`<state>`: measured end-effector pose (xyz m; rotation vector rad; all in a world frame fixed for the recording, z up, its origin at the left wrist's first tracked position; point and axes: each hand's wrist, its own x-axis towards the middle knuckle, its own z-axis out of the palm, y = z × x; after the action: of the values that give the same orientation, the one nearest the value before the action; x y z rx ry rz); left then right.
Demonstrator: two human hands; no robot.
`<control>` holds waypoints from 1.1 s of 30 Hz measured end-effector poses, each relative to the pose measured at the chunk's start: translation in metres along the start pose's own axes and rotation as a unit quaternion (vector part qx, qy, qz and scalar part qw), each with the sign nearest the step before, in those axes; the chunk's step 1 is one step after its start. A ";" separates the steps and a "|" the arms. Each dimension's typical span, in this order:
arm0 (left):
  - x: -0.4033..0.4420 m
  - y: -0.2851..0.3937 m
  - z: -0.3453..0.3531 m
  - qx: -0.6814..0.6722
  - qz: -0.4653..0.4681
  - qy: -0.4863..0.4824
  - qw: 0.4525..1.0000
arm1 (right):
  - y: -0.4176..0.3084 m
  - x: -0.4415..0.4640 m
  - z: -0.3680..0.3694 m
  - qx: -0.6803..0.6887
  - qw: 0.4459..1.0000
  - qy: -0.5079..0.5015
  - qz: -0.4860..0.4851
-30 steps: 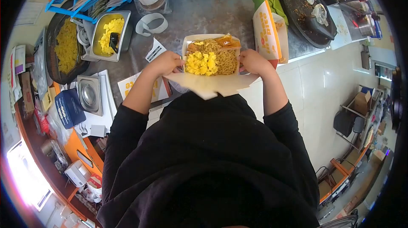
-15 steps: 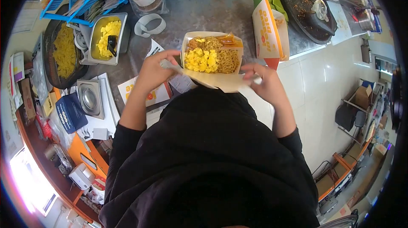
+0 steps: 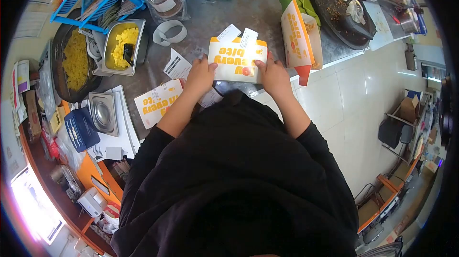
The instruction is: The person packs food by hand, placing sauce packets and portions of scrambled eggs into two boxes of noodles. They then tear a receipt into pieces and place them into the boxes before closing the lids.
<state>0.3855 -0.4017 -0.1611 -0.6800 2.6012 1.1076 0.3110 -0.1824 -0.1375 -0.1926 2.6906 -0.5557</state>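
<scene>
A cardboard takeaway food box (image 3: 239, 61) is in front of me at the counter's edge. Its printed lid is down, so the food inside is hidden. Two white paper labels (image 3: 248, 38) stick up at its far edge. My left hand (image 3: 202, 76) grips the left side, thumb on the near left corner. On the right side my right hand (image 3: 276, 76) grips the box, its thumb lying on the lid. A similar printed box (image 3: 158, 101) lies beyond my left forearm, and a printed receipt (image 3: 177, 65) is beside my left hand.
At right stands another takeaway box (image 3: 299, 37) with its lid raised, beside a dark pan lid (image 3: 337, 13) and green cloth (image 3: 303, 3). To the left are a steel container of scrambled egg (image 3: 119, 49), a large dark pan (image 3: 76, 61) and blue racks (image 3: 98, 3).
The box's lid, open before over noodles and yellow egg, is now folded down over them. Both hands have come in to grip its sides.
</scene>
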 end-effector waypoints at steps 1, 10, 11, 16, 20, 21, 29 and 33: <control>0.003 0.001 -0.002 -0.014 -0.024 -0.030 0.999 | 0.001 0.003 -0.003 0.036 0.999 -0.037 0.007; 0.003 -0.008 -0.003 -0.234 -0.004 0.018 0.972 | 0.005 0.002 0.002 0.208 0.977 0.035 -0.014; -0.003 -0.007 -0.002 -0.236 0.004 0.037 0.971 | 0.003 -0.002 0.002 0.226 0.972 0.063 -0.029; -0.011 0.008 -0.009 -0.269 -0.013 0.046 0.962 | 0.005 0.003 0.001 0.186 0.979 0.058 -0.052; -0.009 0.017 -0.012 -0.045 -0.005 0.032 0.998 | 0.004 0.014 0.001 0.091 0.995 -0.038 -0.015; -0.002 0.015 -0.008 -0.028 -0.014 0.017 0.999 | 0.006 0.019 0.005 0.075 0.995 -0.065 -0.013; 0.031 0.002 0.030 -0.191 0.198 0.173 0.946 | 0.003 0.046 0.023 0.189 0.946 0.178 -0.193; 0.032 0.007 0.023 -0.211 0.181 0.153 0.948 | -0.002 0.046 0.013 0.172 0.964 0.112 -0.167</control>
<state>0.3556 -0.3910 -0.1847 -0.4921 2.8483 1.8425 0.2739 -0.1986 -0.1632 -0.5194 2.7308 -1.1986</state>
